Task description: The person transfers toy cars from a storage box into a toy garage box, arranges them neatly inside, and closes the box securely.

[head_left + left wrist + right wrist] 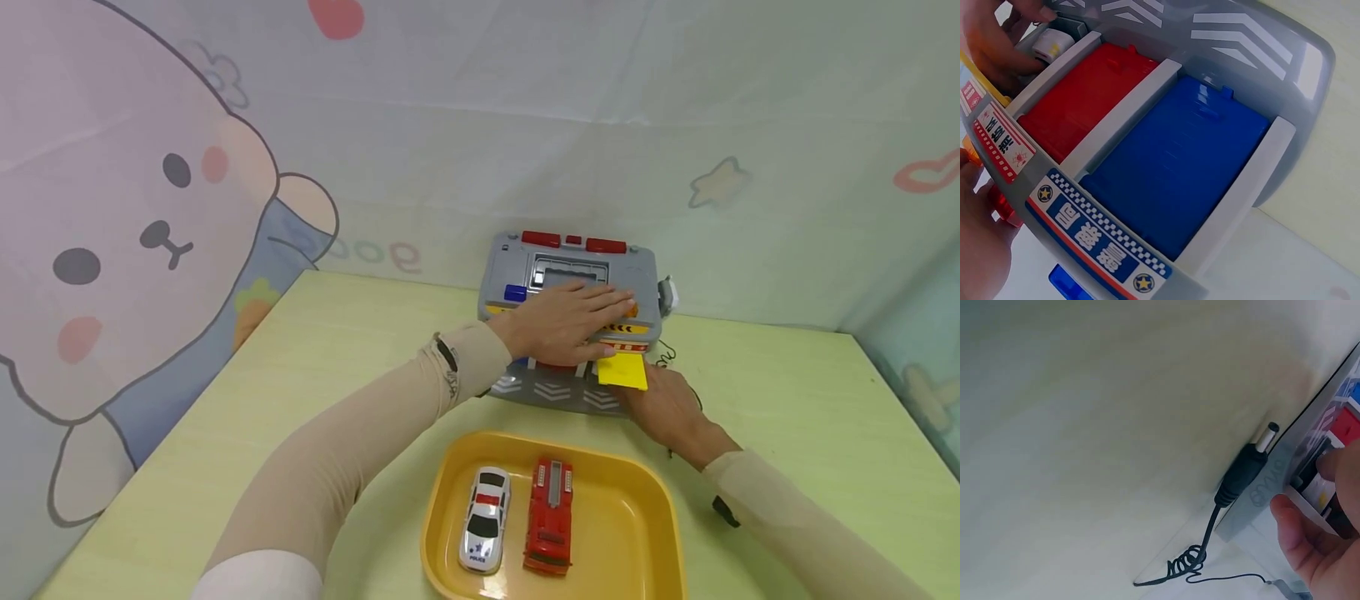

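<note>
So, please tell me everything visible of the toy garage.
The garage stands on the table: grey, plastic-looking, with red bars atop. The blue door and red door look shut; the yellow door is open. The left hand rests on top; the right hand reaches in below the yellow door.

Before the toy station (570, 265), a tray (607, 533) holds a car (485, 521) left of a truck (550, 517).

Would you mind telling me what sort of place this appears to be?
Probably a children's play area, or a corner set up as one: a cartoon-printed backdrop stands behind the table, which bears a grey toy garage and a yellow tray with two toy vehicles.
</note>
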A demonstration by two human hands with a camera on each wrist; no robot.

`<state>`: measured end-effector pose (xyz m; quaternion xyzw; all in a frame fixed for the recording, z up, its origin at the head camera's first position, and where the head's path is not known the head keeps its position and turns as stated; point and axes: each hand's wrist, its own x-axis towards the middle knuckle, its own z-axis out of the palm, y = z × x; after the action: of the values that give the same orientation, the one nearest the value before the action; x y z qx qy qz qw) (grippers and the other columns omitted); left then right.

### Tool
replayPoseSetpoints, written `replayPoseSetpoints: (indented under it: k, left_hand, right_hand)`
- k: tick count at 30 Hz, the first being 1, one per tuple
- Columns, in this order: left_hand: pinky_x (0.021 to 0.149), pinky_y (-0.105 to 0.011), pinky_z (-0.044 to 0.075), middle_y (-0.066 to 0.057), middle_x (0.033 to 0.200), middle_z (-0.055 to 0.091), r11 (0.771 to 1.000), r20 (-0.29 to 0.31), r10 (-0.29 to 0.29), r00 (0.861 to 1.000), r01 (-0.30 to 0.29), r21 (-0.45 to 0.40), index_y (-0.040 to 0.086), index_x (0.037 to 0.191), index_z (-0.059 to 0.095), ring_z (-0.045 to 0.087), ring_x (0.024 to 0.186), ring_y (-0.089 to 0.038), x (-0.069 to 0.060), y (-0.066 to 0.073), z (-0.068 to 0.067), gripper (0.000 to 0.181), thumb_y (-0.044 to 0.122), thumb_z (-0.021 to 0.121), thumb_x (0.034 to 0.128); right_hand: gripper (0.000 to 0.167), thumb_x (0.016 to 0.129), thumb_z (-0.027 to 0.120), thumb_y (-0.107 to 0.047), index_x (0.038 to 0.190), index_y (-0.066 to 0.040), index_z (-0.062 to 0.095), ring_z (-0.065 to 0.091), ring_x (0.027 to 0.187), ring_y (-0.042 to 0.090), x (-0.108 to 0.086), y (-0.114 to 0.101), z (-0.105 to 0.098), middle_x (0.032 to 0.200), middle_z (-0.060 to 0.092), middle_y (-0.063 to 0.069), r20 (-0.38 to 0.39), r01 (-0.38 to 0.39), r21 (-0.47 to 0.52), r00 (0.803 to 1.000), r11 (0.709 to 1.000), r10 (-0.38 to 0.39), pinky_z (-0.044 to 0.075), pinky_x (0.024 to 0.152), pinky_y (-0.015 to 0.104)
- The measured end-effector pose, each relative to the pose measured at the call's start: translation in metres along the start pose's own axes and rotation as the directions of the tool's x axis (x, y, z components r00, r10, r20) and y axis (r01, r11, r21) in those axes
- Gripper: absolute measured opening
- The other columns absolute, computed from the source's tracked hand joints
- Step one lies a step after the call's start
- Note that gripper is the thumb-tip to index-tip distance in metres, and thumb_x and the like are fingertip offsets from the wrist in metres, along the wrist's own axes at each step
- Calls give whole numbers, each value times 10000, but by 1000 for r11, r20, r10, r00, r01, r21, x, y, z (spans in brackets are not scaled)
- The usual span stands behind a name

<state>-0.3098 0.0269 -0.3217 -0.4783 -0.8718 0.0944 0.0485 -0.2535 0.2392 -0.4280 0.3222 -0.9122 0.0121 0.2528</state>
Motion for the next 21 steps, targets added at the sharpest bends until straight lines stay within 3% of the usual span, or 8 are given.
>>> replayPoseSetpoints:
  k: [9,16,21]
  left_hand:
    - [1278,-397,144,38,1699,112,998,31,-56,998,57,-16,212,1624,99,145,1565,-158,3,5,-3,806,613,406,995]
    - [1269,-430,181,18,1700,108,997,36,-69,997,68,31,197,1624,98,147,1566,-174,5,10,-4,916,684,462,940]
    - [1268,-435,183,14,1703,94,996,35,-74,997,72,52,197,1625,90,138,1568,-175,7,11,-5,965,694,510,912]
  right_hand:
    - [419,923,695,-170,1271,-8,526,578,601,229,-7,0,-3,849,627,118,115,-27,-25,993,999,30,551,500,373]
    - [398,896,707,-129,1217,22,527,563,664,264,-10,1,-2,911,586,136,110,-2,-48,994,999,7,550,510,398]
    - [493,897,709,-117,1300,32,466,570,781,300,-13,1,-3,1028,568,170,117,20,-26,993,999,-17,575,605,428]
